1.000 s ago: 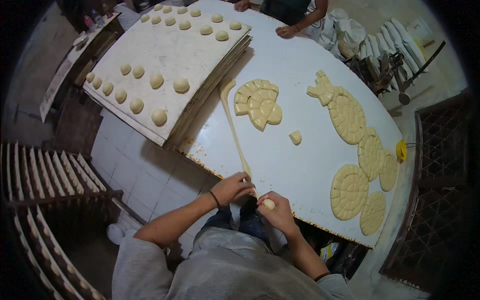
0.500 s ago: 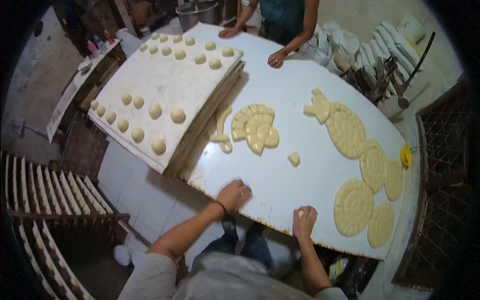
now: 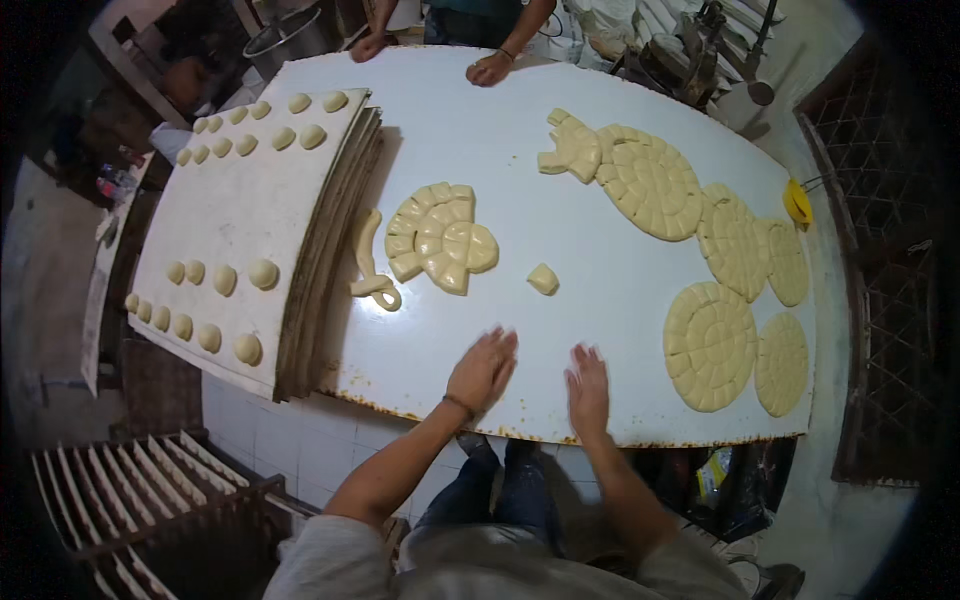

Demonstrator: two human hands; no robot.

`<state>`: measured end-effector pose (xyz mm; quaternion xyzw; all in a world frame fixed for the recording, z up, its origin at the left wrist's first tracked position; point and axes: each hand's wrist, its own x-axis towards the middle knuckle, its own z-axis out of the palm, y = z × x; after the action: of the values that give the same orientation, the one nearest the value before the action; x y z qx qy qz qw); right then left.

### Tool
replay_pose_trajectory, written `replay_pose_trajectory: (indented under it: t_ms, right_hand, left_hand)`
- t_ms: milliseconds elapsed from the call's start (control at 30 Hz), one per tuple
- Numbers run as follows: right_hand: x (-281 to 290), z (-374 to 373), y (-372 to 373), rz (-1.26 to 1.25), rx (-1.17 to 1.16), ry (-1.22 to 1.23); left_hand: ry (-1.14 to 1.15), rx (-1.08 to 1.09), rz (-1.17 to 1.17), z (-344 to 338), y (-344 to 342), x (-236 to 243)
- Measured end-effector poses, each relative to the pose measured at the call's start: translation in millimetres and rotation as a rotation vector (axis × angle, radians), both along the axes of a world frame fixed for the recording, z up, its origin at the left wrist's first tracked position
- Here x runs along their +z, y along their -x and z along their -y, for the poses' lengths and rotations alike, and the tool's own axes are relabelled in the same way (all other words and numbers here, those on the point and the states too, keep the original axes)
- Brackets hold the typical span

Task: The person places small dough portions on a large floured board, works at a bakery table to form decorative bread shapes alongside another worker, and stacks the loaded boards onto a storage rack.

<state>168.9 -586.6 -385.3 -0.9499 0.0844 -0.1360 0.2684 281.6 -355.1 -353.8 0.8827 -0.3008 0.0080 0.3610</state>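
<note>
My left hand (image 3: 483,365) and my right hand (image 3: 588,385) are over the near part of the white table (image 3: 570,260), fingers stretched out and blurred; anything beneath the palms is hidden. Just beyond them sits a small dough lump (image 3: 543,279). Left of it are a cluster of cut dough segments (image 3: 438,238) and a bent, looped dough strip (image 3: 367,265) beside the board stack. On the right lie several flat dough rounds (image 3: 710,345) scored into segments, and a small scored piece (image 3: 571,148) at their far end.
Stacked boards (image 3: 240,240) carrying dough balls occupy the table's left. A co-worker's hand (image 3: 488,70) rests at the far edge. A loaded rack (image 3: 150,500) stands at lower left, sacks (image 3: 625,25) and metal equipment (image 3: 715,60) behind, a yellow object (image 3: 797,202) at right.
The dough strip that stretched toward my hands now lies bunched by the boards. My hands have separated and their fingers have straightened from curled. The view has shifted.
</note>
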Motion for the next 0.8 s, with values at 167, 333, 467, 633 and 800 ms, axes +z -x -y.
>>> replay_pose_trajectory:
  t_ms: [167,333,467,633,800]
  right_hand:
    - [-5.0,41.1,73.8,-0.099,-0.012,-0.168]
    - [1.9,8.0,11.3,0.005,0.045,-0.026]
    - [-28.1,69.7,78.1,-0.091,0.185,-0.108]
    - [20.7,11.8,-18.9,0.049,0.022,-0.015]
    - [-7.2,63.8,65.2,-0.033,0.092,-0.113]
  left_hand:
    - [-0.02,-0.216,-0.055,-94.9,9.0,-34.9]
    - [0.035,0.049,0.091,-7.2,-4.2,7.1]
    - [0.096,-0.321,0.08,-112.2,8.8,-51.0]
    - [-0.01,0.064,-0.043,-16.9,-5.0,2.7]
    - [0.056,-0.249,0.027,-104.9,6.0,-38.0]
